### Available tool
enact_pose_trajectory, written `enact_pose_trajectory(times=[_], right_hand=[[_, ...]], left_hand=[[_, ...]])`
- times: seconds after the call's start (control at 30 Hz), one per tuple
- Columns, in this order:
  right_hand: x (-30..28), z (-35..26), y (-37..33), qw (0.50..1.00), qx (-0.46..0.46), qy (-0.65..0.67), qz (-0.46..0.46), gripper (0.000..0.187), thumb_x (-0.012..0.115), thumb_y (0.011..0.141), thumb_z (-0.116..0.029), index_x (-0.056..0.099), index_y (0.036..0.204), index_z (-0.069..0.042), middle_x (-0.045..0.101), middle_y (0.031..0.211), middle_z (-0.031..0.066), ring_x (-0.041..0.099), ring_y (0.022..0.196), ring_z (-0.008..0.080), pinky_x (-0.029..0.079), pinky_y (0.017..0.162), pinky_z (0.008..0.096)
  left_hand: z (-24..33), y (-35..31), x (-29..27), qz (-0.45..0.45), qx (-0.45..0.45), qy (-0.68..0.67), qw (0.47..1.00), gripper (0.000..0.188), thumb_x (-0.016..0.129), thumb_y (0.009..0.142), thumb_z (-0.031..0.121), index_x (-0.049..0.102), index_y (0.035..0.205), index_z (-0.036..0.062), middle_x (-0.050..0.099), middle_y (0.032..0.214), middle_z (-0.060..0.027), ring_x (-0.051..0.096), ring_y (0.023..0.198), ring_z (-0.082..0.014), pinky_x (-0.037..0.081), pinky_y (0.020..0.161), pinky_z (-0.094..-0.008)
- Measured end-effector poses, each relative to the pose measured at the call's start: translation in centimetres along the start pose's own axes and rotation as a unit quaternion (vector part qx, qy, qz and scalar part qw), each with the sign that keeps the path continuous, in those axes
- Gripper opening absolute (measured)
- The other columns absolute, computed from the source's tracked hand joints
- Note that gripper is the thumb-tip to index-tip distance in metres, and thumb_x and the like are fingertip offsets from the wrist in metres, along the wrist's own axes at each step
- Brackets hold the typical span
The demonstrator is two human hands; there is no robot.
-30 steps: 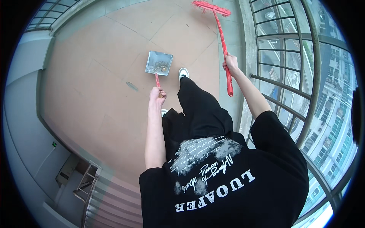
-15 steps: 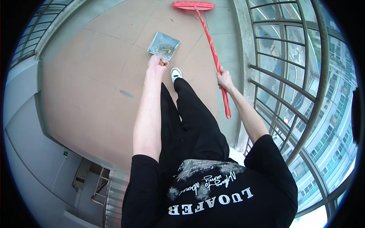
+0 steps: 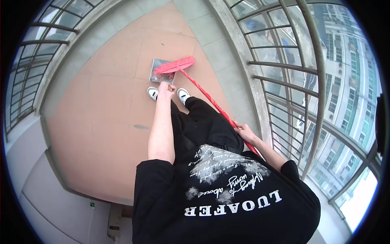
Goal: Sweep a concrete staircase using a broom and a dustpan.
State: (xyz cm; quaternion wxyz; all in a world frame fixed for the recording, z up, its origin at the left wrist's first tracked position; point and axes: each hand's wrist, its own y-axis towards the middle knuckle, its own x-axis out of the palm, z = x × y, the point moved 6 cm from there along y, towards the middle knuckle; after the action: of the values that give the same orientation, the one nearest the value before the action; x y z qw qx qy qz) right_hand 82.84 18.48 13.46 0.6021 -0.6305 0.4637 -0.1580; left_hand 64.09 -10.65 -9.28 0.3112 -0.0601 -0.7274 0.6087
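My left hand (image 3: 165,88) is closed around the short handle of a grey metal dustpan (image 3: 156,65) just ahead of my feet. Over the pan's opening lies the bristle head of a red broom (image 3: 211,99), which hides most of what is inside the pan. The broom's long red stick slants back toward my right side. There my right hand (image 3: 244,132) grips it near its upper end, beside my hip.
Tan floor tiles (image 3: 97,110) run ahead and to the left, edged by grey-green tiles. A metal railing (image 3: 284,67) on a concrete curb (image 3: 239,61) stands close on my right. Another railing (image 3: 48,42) rises at the far left. My white shoes (image 3: 183,95) are just behind the dustpan.
The broom head has come from the far right back toward me, onto the dustpan. My right hand has drawn back and lower. Both shoes now show near the pan.
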Motion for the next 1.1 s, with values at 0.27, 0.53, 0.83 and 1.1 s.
enact_pose_trajectory(times=[0.27, 0.53, 0.83, 1.1], right_hand=[[0.6, -3.2, 0.4, 0.969, -0.055, 0.220, 0.099, 0.044, 0.048, 0.088, -0.017, 0.047, 0.126, 0.006, 0.045, 0.137, 0.0147, 0.049, 0.118, 0.0281, 0.038, 0.098, 0.0295], [-8.1, -7.9, 8.0, 0.968, -0.029, 0.227, 0.100, 0.046, 0.047, 0.089, -0.012, 0.044, 0.133, 0.001, 0.059, 0.075, 0.0086, 0.053, 0.056, 0.0153, 0.046, 0.052, 0.0273], [-30.5, -17.5, 18.6, 0.971, -0.082, 0.168, 0.149, 0.050, 0.046, 0.091, -0.014, 0.037, 0.139, -0.007, 0.047, 0.060, 0.0028, 0.042, 0.044, 0.0104, 0.036, 0.038, 0.0245], [-41.1, -17.6, 33.0, 0.974, -0.035, 0.048, 0.218, 0.048, 0.044, 0.091, -0.019, 0.039, 0.139, -0.017, 0.055, 0.070, 0.0083, 0.046, 0.047, 0.0162, 0.040, 0.040, 0.0291]], left_hand=[[2.6, -1.0, 2.3, -0.009, -0.013, 0.062, 0.998, 0.022, 0.037, 0.074, -0.011, 0.043, 0.089, 0.0039, 0.043, 0.068, -0.0068, 0.035, 0.049, -0.0092, 0.032, 0.040, -0.0194], [5.3, 0.9, 6.8, 0.014, -0.001, 0.066, 0.998, 0.022, 0.037, 0.074, -0.011, 0.045, 0.088, 0.0046, 0.043, 0.069, -0.0062, 0.035, 0.049, -0.0083, 0.031, 0.040, -0.0188], [0.6, 10.6, 16.6, 0.001, 0.059, 0.077, 0.995, 0.021, 0.039, 0.077, -0.010, 0.046, 0.091, 0.0042, 0.044, 0.068, -0.0051, 0.036, 0.049, -0.0077, 0.031, 0.040, -0.0180], [-4.5, 6.3, 30.2, 0.025, 0.092, 0.171, 0.981, 0.013, 0.041, 0.081, -0.009, 0.044, 0.091, -0.0027, 0.046, 0.069, -0.0091, 0.039, 0.050, -0.0093, 0.031, 0.040, -0.0177]])
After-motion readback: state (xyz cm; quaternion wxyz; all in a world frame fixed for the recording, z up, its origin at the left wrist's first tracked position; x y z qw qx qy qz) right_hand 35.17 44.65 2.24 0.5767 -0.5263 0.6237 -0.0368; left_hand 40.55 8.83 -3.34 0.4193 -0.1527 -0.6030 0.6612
